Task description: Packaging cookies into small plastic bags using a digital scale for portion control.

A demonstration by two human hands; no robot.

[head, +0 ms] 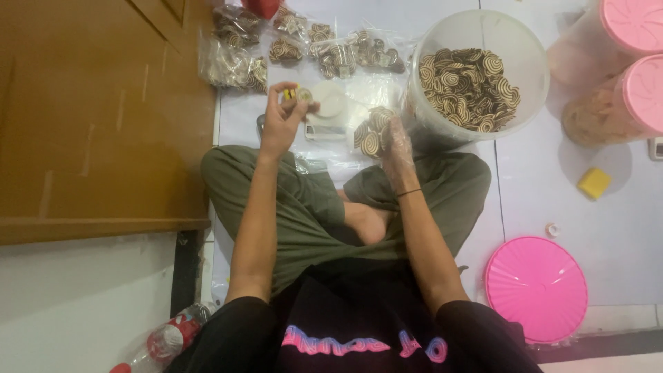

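A person seated cross-legged on the white floor portions spiral-patterned cookies into clear bags. The left hand is raised and closed around a small item with yellow on it, perhaps a roll of tape or a label, though the view is too blurred to be sure. The right hand, in a thin plastic glove, grips a partly filled bag of cookies just beside a small white kitchen scale. To the right stands the big clear tub of cookies, its pink lid lying well apart near the knee. Finished cookie bags lie in a row beyond the scale. Done well, the step likely calls for holding the bag's mouth bunched tight and upright, over the scale, so that no cookie slips out or cracks.
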